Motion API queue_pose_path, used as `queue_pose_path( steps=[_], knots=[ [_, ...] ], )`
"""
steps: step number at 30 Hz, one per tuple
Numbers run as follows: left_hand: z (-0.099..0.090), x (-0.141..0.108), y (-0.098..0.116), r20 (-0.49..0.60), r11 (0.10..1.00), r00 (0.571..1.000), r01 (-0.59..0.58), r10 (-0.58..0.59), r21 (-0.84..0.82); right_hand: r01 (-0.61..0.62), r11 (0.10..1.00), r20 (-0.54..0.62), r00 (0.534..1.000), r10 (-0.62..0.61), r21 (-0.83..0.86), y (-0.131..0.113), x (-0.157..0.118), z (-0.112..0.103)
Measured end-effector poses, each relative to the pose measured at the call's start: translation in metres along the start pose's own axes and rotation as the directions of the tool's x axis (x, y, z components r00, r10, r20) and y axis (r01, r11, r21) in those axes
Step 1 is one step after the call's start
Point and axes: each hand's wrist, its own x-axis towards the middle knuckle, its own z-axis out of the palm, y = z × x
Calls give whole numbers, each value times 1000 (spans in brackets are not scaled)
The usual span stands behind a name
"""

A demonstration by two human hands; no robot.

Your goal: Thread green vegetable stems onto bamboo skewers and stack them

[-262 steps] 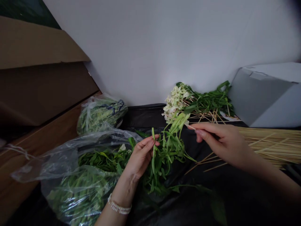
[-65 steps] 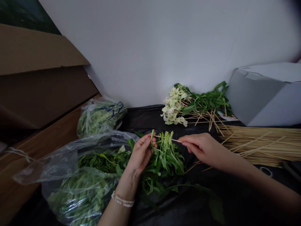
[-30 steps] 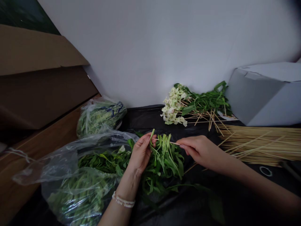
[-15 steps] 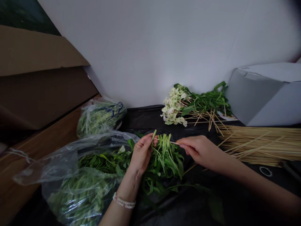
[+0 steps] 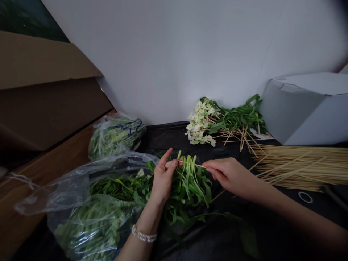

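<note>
Several leafy green stems point(image 5: 191, 177) hang side by side from a thin wooden skewer point(image 5: 199, 166), their pale ends on top and leaves drooping below. My right hand point(image 5: 227, 174) pinches the skewer at its right part. At the other end, my left hand point(image 5: 163, 175) holds a green stem between thumb and fingers, with its index finger raised. That stem's cut tip point(image 5: 179, 154) sticks up beside the thumb. Whether the skewer passes through it is too small to tell.
Bagged greens point(image 5: 92, 224) lie at lower left, another bag point(image 5: 116, 136) behind. Skewered flowers point(image 5: 199, 125) and leaves lie near the wall. Loose skewers point(image 5: 301, 166), a white box point(image 5: 307, 108) and a ring point(image 5: 305, 197) are right; a cardboard box point(image 5: 46, 108) is left.
My left index finger has lifted away from the stem and now points up. My right hand has stayed nearly in place on the skewer.
</note>
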Motion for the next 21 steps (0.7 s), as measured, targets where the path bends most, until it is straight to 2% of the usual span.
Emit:
queue_pose_path(
  steps=[5, 12, 14, 17, 21],
  knots=[
    [1, -2, 0, 3, 995, 1000, -15, 15, 97, 0, 1000, 9, 1000, 0, 4, -4, -1, 1],
    [4, -5, -1, 54, 995, 999, 0, -6, 99, 30, 999, -21, 999, -30, 11, -2, 1, 4],
    [3, -4, -1, 63, 998, 998, -1, -3, 64, 36, 999, -89, 995, -34, 26, 0, 1, 0],
    [1, -2, -2, 52, 999, 998, -34, 32, 30, 9, 1000, -273, 962, -3, 22, 4, 1, -13],
    [0, -1, -4, 28, 974, 990, -142, 139, 174, -111, 994, -543, 833, 104, 21, 7, -2, -32]
  ],
)
